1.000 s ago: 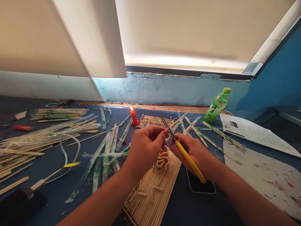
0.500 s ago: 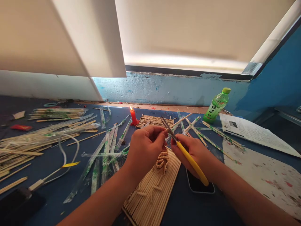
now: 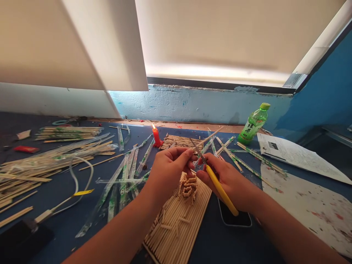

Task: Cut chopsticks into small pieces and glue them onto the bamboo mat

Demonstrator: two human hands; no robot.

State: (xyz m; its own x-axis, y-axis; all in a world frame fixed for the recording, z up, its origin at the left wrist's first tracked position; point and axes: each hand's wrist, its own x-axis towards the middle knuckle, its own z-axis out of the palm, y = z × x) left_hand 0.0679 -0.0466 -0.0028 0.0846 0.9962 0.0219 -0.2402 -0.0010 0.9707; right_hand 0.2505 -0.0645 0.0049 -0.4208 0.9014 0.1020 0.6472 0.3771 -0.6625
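My left hand (image 3: 172,167) pinches a thin wooden chopstick (image 3: 211,135) that points away to the upper right. In my right hand (image 3: 228,176) are yellow-handled scissors (image 3: 220,189), seen edge-on, with the dark blades crossing the chopstick close to my left fingertips. Whether the blades touch the wood I cannot tell. Below both hands lies a flat panel of chopsticks side by side (image 3: 178,238). Short cut pieces (image 3: 166,227) and a curled cluster of small wooden bits (image 3: 189,187) rest on it.
A lit red candle (image 3: 156,136) stands behind my left hand. Plastic wrappers (image 3: 123,183), chopstick bundles (image 3: 68,132) and a white cable (image 3: 92,172) spread leftward. On the right are a phone (image 3: 235,218), a green tea bottle (image 3: 253,124) and papers (image 3: 299,157).
The chopstick's far end has shifted slightly left and up. My left fingers have changed their pinch, and my right hand with the scissors has moved a little left and tilted.
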